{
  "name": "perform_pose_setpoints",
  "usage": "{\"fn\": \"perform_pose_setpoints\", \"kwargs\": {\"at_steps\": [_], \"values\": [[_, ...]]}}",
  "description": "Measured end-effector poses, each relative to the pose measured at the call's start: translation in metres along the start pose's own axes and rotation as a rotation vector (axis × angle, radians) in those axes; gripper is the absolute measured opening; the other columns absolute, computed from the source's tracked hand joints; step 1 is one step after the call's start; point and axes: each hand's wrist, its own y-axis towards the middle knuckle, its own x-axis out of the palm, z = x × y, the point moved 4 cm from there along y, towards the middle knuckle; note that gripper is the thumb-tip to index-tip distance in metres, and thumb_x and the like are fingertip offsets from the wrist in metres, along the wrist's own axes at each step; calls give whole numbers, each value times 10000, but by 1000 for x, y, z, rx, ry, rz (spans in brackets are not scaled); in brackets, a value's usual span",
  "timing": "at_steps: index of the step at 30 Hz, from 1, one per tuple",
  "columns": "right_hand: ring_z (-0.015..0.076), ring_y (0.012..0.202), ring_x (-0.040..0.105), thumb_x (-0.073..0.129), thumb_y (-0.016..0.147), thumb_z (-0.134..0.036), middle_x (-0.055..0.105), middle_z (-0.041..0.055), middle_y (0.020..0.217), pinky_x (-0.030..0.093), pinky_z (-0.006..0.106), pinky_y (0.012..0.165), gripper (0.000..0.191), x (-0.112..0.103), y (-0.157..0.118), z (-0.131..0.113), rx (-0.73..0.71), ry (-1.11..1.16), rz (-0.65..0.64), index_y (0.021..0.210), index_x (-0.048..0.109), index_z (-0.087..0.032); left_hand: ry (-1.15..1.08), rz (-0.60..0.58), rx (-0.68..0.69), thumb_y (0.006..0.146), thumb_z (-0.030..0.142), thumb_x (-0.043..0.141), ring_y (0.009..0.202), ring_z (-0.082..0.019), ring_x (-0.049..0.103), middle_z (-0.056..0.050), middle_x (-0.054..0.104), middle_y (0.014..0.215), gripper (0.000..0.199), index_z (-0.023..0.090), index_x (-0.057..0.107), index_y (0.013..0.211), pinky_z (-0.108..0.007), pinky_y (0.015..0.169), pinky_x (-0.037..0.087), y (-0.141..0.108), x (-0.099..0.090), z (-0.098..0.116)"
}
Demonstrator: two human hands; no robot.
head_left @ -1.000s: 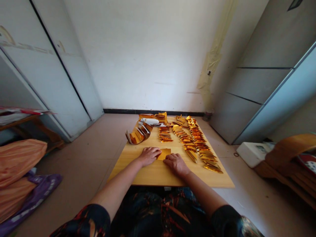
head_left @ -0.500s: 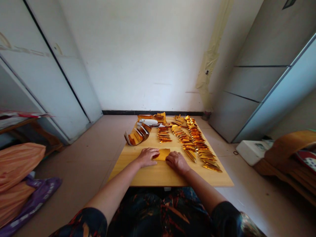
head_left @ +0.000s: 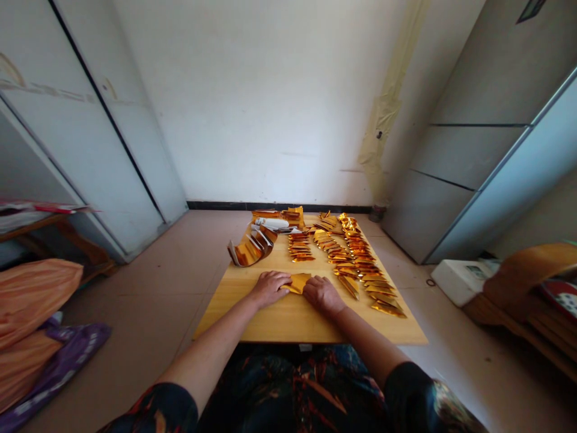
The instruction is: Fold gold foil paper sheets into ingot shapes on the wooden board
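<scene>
Pressing gold foil (head_left: 297, 283) between open left hand (head_left: 269, 288) and right hand (head_left: 321, 296) (fingers flat).

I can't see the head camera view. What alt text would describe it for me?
The left hand and right hand press a folded piece of gold foil on a wooden board. Rows of folded gold foil pieces lie ahead and to the right.

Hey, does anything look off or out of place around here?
The yellowed strip running down the wall corner on the right stands out: it looks wrinkled and peeling, unlike the smooth white wall. The gold foil pieces on the table lie in fairly tidy rows.
</scene>
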Motion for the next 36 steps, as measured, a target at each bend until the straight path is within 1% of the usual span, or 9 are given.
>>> {"fn": "perform_pose_setpoints", "kwargs": {"at_steps": [4, 7, 10, 13, 16, 20, 25, 30, 36], "values": [[167, 897, 507, 537, 882, -340, 623, 42, 937, 322, 281, 765, 182, 3, -1, 3, 44, 117, 71, 929, 642, -200, -3, 20, -2, 901, 341, 442, 1189, -174, 508, 21, 594, 1275, 297, 307, 634, 1125, -353, 1014, 355, 1, 3, -3], [161, 908, 527, 524, 886, -268, 648, 38, 933, 336, 268, 782, 148, 6, 3, 9, 142, 213, 94, 912, 654, -203, -32, 34, -3, 916, 338, 409, 1190, -164, 514, 20, 597, 1272, 311, 298, 639, 1121, -347, 1013, 360, 0, 2, -4], [151, 893, 557, 494, 893, -231, 671, 31, 910, 358, 246, 775, 176, 7, 11, 17, 262, 284, 56, 881, 667, -203, -56, 65, -2, 887, 355, 464, 1170, -174, 534, 5, 612, 1252, 290, 284, 656, 1092, -348, 1006, 372, 0, 2, -3], [147, 876, 592, 474, 897, -258, 688, 29, 924, 382, 228, 749, 200, 7, 19, 22, 365, 332, 12, 939, 663, -210, -95, 137, -95, 873, 322, 481, 1070, -172, 595, -9, 670, 1154, 269, 262, 675, 1049, -328, 965, 407, 4, 3, -5], [153, 871, 623, 461, 901, -295, 696, 39, 974, 396, 229, 728, 246, 8, 24, 24, 502, 346, -6, 1071, 618, -212, -141, 233, -228, 875, 279, 466, 978, -161, 630, -9, 708, 1053, 264, 251, 683, 1022, -307, 923, 435, 9, 3, -6], [180, 888, 637, 463, 896, -320, 700, 66, 976, 401, 251, 725, 289, 9, 27, 21, 637, 278, -15, 1135, 567, -195, -178, 302, -361, 828, 235, 527, 1001, -163, 623, 7, 703, 1071, 255, 267, 671, 1035, -316, 931, 435, 15, 4, -5], [194, 863, 641, 478, 885, -314, 697, 75, 959, 396, 263, 705, 256, 8, 31, 16, 647, 170, -57, 1098, 553, -194, -155, 298, -438, 800, 205, 559, 1004, -171, 612, -1, 695, 1087, 281, 261, 651, 1060, -327, 911, 433, 18, 5, -3], [193, 845, 632, 448, 896, -273, 678, 94, 940, 393, 268, 693, 177, 12, 35, 14, 611, 51, -68, 1008, 552, -184, -16, 268, -406, 813, 174, 515, 1035, -197, 574, -29, 671, 1112, 320, 256, 619, 1104, -349, 882, 422, 21, 8, 0], [196, 849, 624, 425, 903, -245, 669, 95, 915, 394, 270, 685, 170, 14, 37, 11, 594, 3, -55, 968, 564, -172, 66, 252, -381, 814, 165, 495, 1035, -222, 541, -51, 656, 1100, 358, 255, 587, 1148, -363, 858, 410, 21, 10, 3]]}}
